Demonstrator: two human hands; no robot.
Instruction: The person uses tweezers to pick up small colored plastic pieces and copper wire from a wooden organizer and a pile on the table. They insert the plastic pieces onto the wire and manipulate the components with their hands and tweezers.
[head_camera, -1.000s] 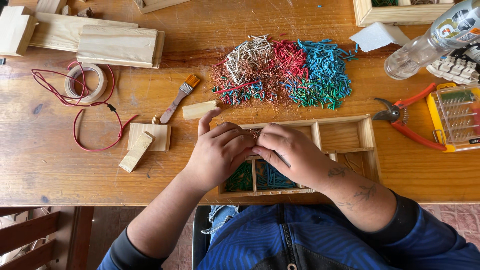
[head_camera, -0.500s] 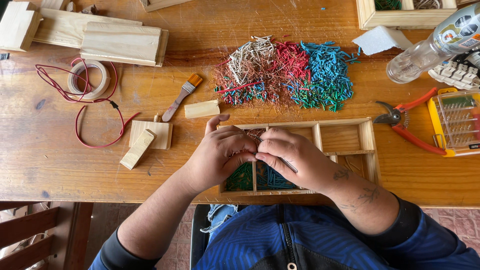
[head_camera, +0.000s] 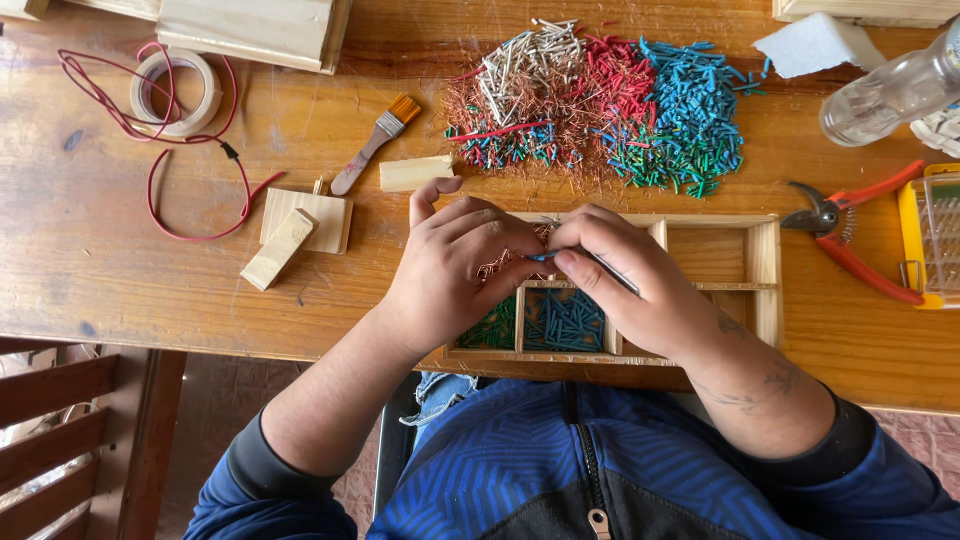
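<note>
Blue wire piece (head_camera: 545, 256) pinched between left hand (head_camera: 455, 270) and right hand (head_camera: 625, 285) — both grips closed — above wooden compartment tray (head_camera: 765, 290).

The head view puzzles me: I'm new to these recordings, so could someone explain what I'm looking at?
A camera worn on a person's head looks straight down at their own two bare hands over a wooden table. No machine is involved. The left hand and right hand meet over a wooden compartment tray, pinching a thin blue wire piece; the right hand also holds a slim dark tool. Two near compartments hold green and blue bits. Behind lies a pile of coloured wire bits. Left: a small brush, wood blocks, a tape roll and red cable. Right: red-handled cutters and a clear bottle.
</note>
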